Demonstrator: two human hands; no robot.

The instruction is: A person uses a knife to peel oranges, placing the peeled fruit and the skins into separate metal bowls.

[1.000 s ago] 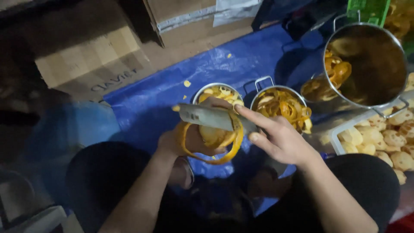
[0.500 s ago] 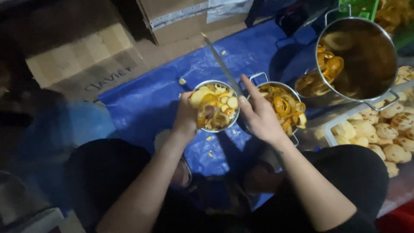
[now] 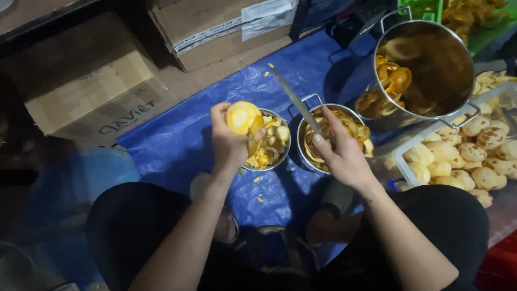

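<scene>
Peeled yellow fruit (image 3: 242,116) sits clamped in the left hand (image 3: 229,141) above a small steel bowl (image 3: 284,153) of scraps; the right hand (image 3: 342,156) grips a knife (image 3: 295,101) over a second bowl (image 3: 307,161) of peels.

Both forearms are bare, with no sleeve, watch, bracelet or glove on either one. The left hand (image 3: 229,143) and the right hand (image 3: 339,156) show no rings. A small dark mark, perhaps a tattoo, sits on the right forearm just past the wrist, too small to read. The legs are covered in black or very dark trousers of plain cloth, without visible pattern, seams or pockets
</scene>
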